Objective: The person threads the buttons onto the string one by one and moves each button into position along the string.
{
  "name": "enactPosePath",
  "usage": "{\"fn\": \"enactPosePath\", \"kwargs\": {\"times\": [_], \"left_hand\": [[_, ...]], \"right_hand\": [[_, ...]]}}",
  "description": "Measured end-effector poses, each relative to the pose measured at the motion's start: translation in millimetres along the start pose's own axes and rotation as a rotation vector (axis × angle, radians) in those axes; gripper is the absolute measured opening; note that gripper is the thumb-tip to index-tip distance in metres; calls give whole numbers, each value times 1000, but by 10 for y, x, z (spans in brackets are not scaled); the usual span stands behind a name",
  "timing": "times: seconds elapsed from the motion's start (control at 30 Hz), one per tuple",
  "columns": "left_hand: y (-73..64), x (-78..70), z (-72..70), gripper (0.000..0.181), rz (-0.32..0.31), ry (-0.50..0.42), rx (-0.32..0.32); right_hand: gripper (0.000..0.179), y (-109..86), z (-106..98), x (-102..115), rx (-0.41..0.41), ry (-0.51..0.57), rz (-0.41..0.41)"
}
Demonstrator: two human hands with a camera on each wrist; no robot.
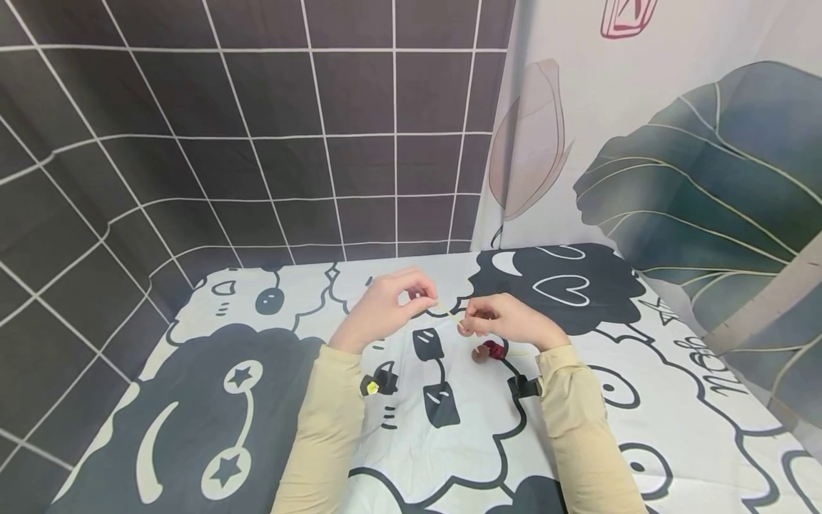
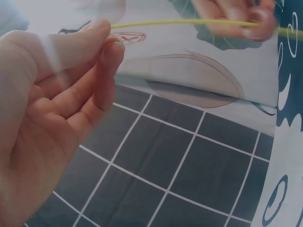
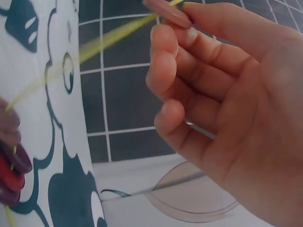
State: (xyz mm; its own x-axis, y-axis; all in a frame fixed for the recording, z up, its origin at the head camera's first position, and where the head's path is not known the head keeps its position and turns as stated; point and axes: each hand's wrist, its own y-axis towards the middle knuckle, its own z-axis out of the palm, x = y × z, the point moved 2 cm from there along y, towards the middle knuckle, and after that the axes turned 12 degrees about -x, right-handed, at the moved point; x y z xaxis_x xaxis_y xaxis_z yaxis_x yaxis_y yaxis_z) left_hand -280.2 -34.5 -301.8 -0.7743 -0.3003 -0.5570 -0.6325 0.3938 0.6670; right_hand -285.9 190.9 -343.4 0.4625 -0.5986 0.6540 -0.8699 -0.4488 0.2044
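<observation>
My left hand (image 1: 388, 307) pinches the end of a thin yellow string (image 2: 184, 22) between thumb and index finger. The string runs taut across to my right hand (image 1: 510, 320), whose fingertips pinch a round pinkish-brown disc (image 2: 261, 23). In the left wrist view the string passes through this disc and comes out its far side. Lower on the string, in the right wrist view, it sags, blurred, toward a brown disc (image 3: 8, 123) and red and dark purple discs (image 3: 12, 177) bunched together. In the head view that red bunch (image 1: 495, 350) is just below my right hand.
A white cloth with black cartoon shapes (image 1: 270, 421) covers the table. Behind it hangs a dark grid-patterned curtain (image 1: 359, 164), with a leaf-print sheet (image 1: 693, 171) to the right. Small black devices (image 1: 523, 387) are at both wrists, the left one with a yellow spot (image 1: 372, 387).
</observation>
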Motion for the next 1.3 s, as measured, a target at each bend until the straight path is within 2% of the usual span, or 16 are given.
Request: {"fn": "enactPosePath", "kwargs": {"times": [0.37,0.63,1.0,1.17,1.3], "left_hand": [[-12,37,-65,5,13,-12,-44],[-3,37,-90,5,18,39,-106],[-1,51,-142,4,-46,116,-203],[-7,66,-177,4,-61,122,-175],[-41,143,-247,4,-92,153,-97]], "right_hand": [[16,2,119,-233,102,-32,73],[19,6,157,-307,106,-78,114],[22,2,181,-368,90,-201,127],[25,-19,157,-373,81,-224,172],[26,-32,122,-374,59,-229,146]]}}
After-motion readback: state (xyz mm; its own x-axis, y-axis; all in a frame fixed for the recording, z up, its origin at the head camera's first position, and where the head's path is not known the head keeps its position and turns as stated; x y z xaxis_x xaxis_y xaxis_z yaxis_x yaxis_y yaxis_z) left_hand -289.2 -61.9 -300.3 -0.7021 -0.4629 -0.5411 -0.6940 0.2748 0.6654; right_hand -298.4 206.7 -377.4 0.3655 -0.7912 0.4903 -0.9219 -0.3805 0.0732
